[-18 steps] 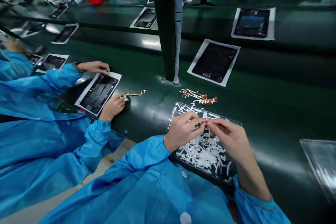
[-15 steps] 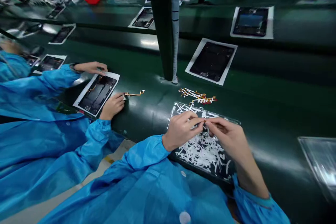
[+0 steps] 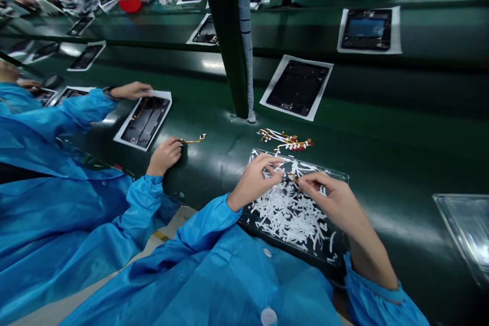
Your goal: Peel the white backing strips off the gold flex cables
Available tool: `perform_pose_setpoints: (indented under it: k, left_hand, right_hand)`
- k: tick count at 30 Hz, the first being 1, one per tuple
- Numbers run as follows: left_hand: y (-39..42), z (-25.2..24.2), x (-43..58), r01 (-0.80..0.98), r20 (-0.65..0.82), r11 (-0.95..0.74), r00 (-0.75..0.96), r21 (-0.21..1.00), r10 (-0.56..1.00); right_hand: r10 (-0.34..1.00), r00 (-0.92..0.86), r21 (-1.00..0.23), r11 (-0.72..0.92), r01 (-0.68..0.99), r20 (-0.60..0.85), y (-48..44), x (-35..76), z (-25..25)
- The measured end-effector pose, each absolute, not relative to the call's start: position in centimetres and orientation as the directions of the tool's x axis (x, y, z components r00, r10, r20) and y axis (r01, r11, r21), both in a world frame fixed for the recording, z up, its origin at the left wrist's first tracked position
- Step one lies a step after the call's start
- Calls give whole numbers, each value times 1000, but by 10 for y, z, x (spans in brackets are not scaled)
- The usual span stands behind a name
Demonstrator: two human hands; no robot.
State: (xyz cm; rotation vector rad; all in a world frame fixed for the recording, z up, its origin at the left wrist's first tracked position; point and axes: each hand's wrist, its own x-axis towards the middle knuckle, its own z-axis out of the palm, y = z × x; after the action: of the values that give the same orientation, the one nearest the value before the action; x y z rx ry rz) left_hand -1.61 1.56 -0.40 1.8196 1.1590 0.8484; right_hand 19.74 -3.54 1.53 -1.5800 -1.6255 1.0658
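Over a clear plastic tray (image 3: 340, 175) full of white paper-like strips (image 3: 292, 219), my right hand (image 3: 332, 198) pinches a small orange flex cable (image 3: 293, 178) between thumb and forefinger. Just left of it is my left hand (image 3: 257, 181), its thumb and fingers apart; a whitish bit shows near the thumb tip, but I cannot tell if it is held. Beyond the tray's far edge lies a pile of orange flex cables with white strips (image 3: 286, 140).
On my left a co-worker's hand (image 3: 165, 155) holds another flex cable (image 3: 194, 139) beside a tablet housing (image 3: 147, 119). A dark post (image 3: 229, 61) stands ahead. Further housings on white sheets (image 3: 298, 86) lie beyond. A clear tray (image 3: 466, 229) is at right.
My hands have come apart; the left has moved a little left and opened, while the right keeps the flex cable. The co-worker's tablet housing has shifted away from their lower hand.
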Motion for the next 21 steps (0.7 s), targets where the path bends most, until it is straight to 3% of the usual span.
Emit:
perform_pose_setpoints:
  k: [5, 12, 16, 21]
  left_hand:
    - [16, 5, -14, 262, 67, -217, 482, 940, 873]
    - [21, 14, -22, 269, 201, -285, 301, 920, 932]
    - [18, 11, -23, 363, 355, -390, 162, 846, 921]
    - [-1, 8, -12, 458, 502, -584, 300, 670, 811]
  right_hand:
    - [988, -106, -888, -50, 457, -110, -36, 194, 18]
    - [984, -136, -883, -42, 467, -119, -40, 200, 20]
    - [987, -107, -874, -53, 483, -118, -39, 200, 18]
    - [991, -121, -879, 10, 476, -54, -36, 197, 16]
